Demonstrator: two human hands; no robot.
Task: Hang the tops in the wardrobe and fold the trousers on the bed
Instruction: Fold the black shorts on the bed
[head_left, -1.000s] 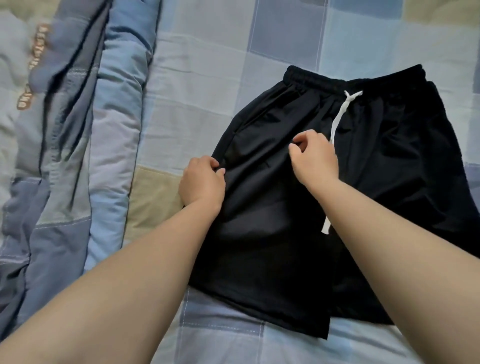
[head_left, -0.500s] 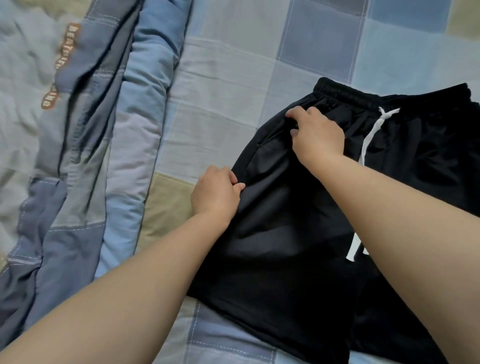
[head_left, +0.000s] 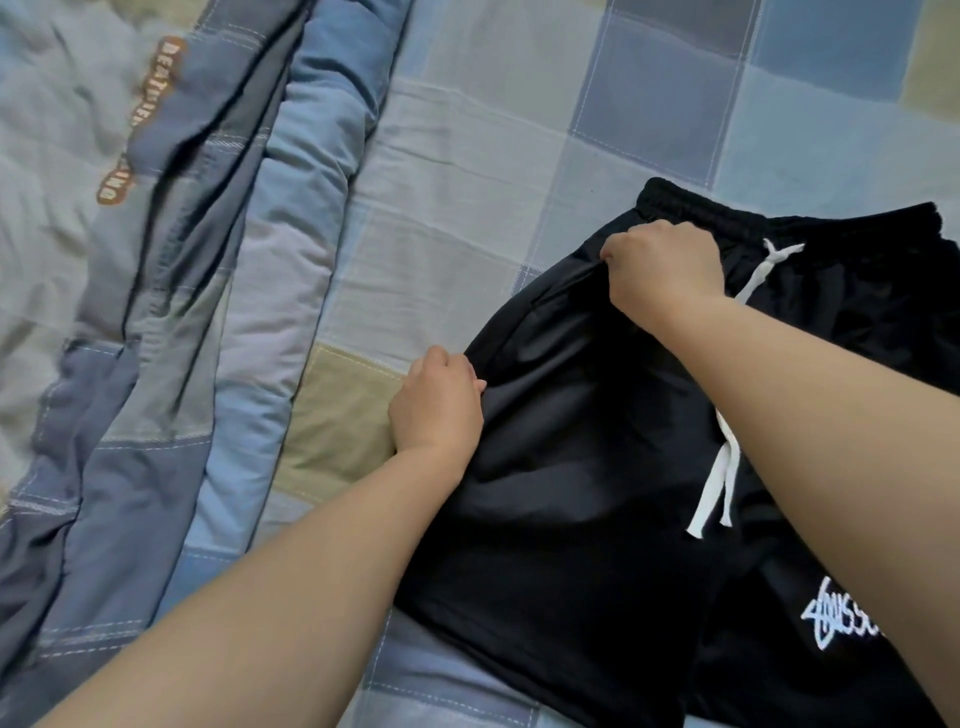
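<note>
Black shorts (head_left: 597, 467) are lying flat on the checked bedsheet (head_left: 467, 171) at four o'clock. Both hands are pinching their nine o'clock edge, the right hand (head_left: 662, 270) near the waistband (head_left: 691, 208), the left hand (head_left: 439, 402) lower, probably readying a fold. A rumpled quilt (head_left: 171, 312) is lying at nine o'clock, well apart, blocking nothing.

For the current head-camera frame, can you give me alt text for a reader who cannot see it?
Two bare hands grip black shorts lying on a patchwork bedsheet: the left hand pinches the side edge, the right hand holds fabric just below the waistband. A white drawstring trails down the front, and a rumpled blue quilt lies to the left.
</note>
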